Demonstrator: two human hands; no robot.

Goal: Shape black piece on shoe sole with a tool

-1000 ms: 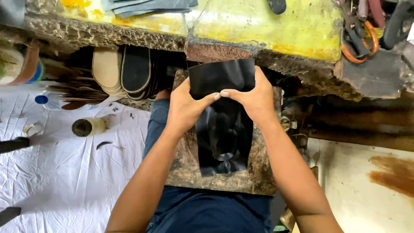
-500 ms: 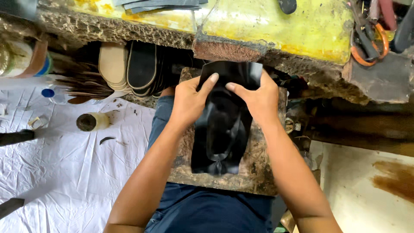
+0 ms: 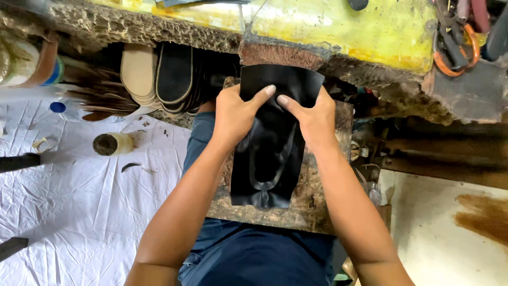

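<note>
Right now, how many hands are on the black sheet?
2. The left hand presses its upper left part, the right hand its upper right; the black sheet lies on a worn board. None hidden.

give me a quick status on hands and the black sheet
Left hand and right hand both pressing black sheet. Sheet flat on board. Nothing in the way.

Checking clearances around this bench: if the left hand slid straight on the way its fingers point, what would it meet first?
The left hand points up and to the right across the black leather piece, so it would probably meet the right hand's fingertips first; they look almost touching.
</note>
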